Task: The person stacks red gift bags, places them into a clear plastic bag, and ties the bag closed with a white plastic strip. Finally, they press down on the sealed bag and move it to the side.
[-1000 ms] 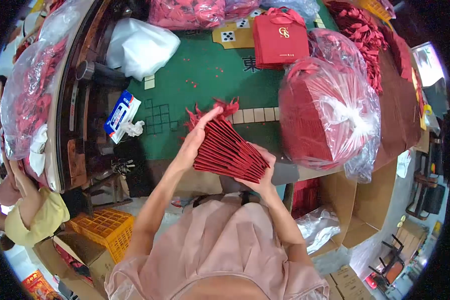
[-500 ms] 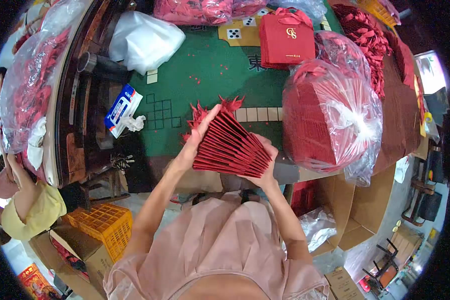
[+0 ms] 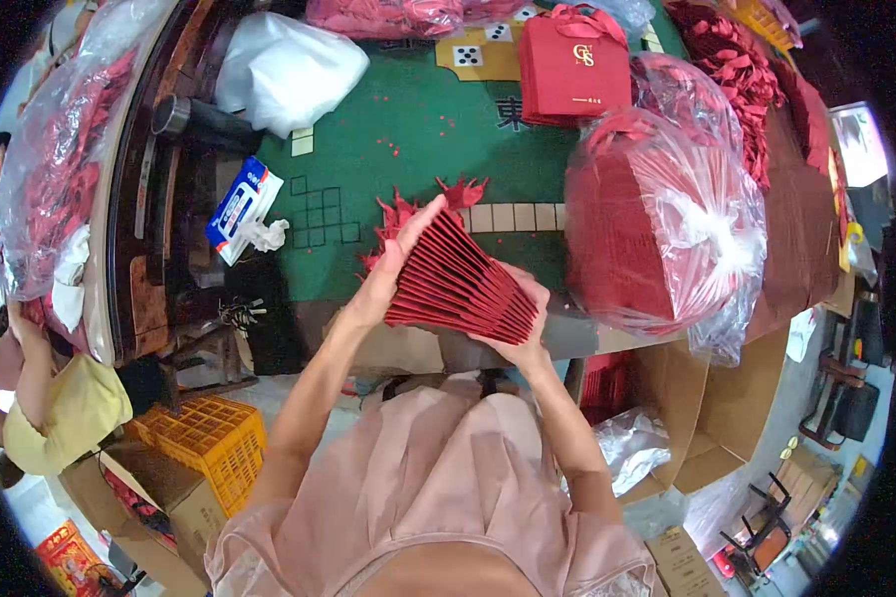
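Observation:
Between my two hands is a fanned stack of flat red paper bags [image 3: 463, 284], edges toward me, with red ribbon handles [image 3: 460, 191] poking out on the far side. My left hand [image 3: 386, 274] presses along the stack's left face with its fingers straight. At the lower right, my right hand [image 3: 530, 313] grips the stack's other side, its fingers partly hidden behind the bags. A clear plastic sack [image 3: 667, 229] packed with red bags stands just right of my right hand.
Upright red gift bags [image 3: 574, 70] with a gold logo stand at the back. A tissue pack [image 3: 244, 211], a dark tumbler [image 3: 199, 124] and white plastic [image 3: 289, 75] lie left on the green table [image 3: 398, 129]. Below are an orange crate [image 3: 209, 448] and an open carton [image 3: 727, 418]. A yellow-sleeved person [image 3: 70, 413] works at left.
The stack between my hands has tipped slightly and its lower edge has risen a little. Both hands keep their hold. Surroundings shift only slightly with the camera.

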`<state>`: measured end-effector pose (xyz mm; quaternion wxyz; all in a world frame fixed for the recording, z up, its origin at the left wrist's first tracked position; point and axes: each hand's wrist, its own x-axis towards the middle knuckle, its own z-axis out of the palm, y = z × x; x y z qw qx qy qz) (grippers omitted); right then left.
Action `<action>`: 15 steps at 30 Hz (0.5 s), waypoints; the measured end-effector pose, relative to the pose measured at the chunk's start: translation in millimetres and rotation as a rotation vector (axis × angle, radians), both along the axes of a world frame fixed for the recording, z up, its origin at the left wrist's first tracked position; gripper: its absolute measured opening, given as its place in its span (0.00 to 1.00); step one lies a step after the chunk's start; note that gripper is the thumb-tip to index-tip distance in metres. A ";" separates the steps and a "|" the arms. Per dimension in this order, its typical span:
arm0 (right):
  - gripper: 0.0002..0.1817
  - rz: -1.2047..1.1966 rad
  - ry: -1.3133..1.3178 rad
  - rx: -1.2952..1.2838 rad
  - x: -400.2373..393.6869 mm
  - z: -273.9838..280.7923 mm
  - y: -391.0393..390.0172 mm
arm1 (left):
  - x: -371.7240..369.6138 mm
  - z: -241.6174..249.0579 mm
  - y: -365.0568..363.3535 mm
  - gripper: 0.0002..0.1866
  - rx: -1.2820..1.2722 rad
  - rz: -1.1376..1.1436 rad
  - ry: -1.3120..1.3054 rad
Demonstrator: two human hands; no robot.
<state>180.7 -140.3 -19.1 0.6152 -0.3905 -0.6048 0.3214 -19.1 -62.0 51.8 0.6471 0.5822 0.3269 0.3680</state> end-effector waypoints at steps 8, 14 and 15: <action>0.46 0.021 0.002 -0.003 4.1 -0.8 -3.2 | -20.1 58.0 3.5 0.47 0.666 0.033 0.499; 0.41 -0.021 -0.018 -0.069 2.0 9.6 -3.7 | 2.9 71.1 -3.8 0.52 0.838 -0.175 0.868; 0.41 -0.027 -0.021 -0.067 2.9 9.3 -3.6 | 5.5 69.9 -2.9 0.52 0.886 -0.167 0.895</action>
